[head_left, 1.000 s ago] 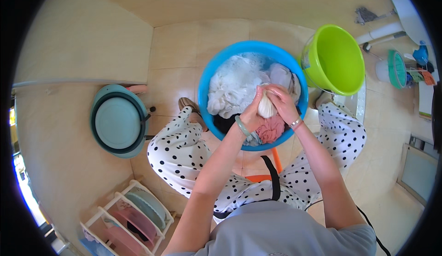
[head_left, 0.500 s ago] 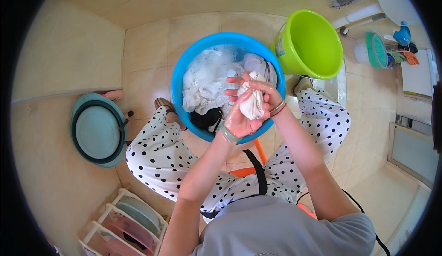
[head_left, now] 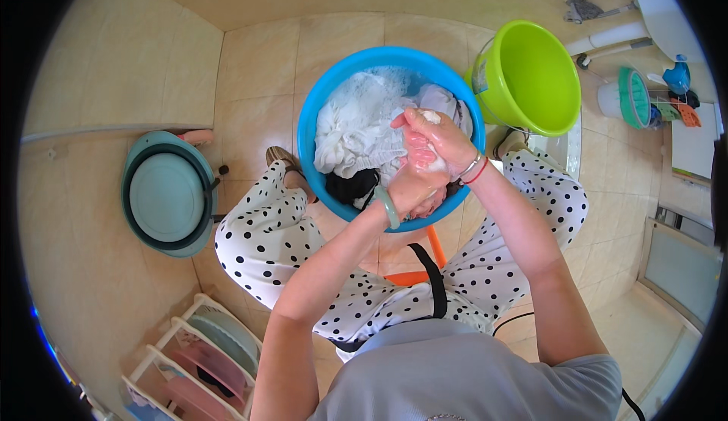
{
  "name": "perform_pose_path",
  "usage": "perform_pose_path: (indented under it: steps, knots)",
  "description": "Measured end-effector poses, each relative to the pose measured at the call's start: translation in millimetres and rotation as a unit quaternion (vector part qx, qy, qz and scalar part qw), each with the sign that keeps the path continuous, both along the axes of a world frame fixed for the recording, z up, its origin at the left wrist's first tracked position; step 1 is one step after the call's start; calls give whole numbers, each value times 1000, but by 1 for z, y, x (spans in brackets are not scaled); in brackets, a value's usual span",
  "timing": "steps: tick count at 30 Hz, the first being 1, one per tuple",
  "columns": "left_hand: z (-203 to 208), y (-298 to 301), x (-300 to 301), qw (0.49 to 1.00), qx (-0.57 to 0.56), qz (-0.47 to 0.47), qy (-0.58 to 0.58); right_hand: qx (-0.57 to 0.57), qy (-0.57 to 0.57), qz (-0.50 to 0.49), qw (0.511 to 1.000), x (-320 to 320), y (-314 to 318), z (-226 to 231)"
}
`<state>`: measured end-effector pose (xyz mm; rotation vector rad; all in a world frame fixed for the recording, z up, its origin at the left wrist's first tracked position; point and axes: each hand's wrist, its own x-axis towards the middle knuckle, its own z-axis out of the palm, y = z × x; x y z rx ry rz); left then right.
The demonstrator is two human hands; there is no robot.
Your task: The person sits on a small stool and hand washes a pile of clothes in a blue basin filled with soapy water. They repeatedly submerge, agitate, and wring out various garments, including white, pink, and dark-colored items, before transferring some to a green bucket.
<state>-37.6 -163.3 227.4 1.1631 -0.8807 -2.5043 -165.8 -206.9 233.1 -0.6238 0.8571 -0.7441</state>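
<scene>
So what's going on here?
A person's left hand and right hand are clasped together around a white cloth, over a round blue basin. The cloth is mostly hidden by the fingers. In the basin are wet white laundry, a black garment, some pink fabric and bubbly water. A lime-green bucket stands beside it, on the right.

Under me is a beige tiled floor [head_left: 258,65], and on it stands the blue basin [head_left: 309,118]. The lime-green bucket [head_left: 537,76] is just right of the basin; my left shoe [head_left: 281,156] rests near its left side, and my orange stool [head_left: 407,278] stands on its near side.
</scene>
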Motion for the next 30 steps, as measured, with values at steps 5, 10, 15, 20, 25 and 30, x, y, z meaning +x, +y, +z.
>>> perform_pose_path:
  steps: [5, 10, 15, 20, 25, 30]
  knots:
    - [-35, 9, -6, 931, -351, 75, -68, 41, 92, -78, 992, 13, -1, 5]
    - [-41, 4, -1, 882, -437, 14, -174, 86, -2, -135, 987, 20, -4, 6]
    - [-36, 2, -2, 855, -448, -14, -260, 74, -10, -177, 981, 22, -4, -3]
    - [-53, -3, -1, 905, -345, 18, -248, 115, -81, -164, 976, 18, -8, -30]
    - [-39, -19, 14, 978, -31, 204, -32, 55, -40, -133, 989, -14, -12, -60]
    - [-44, -42, 42, 967, 49, 245, 46, 61, 65, -44, 995, -34, -8, -33]
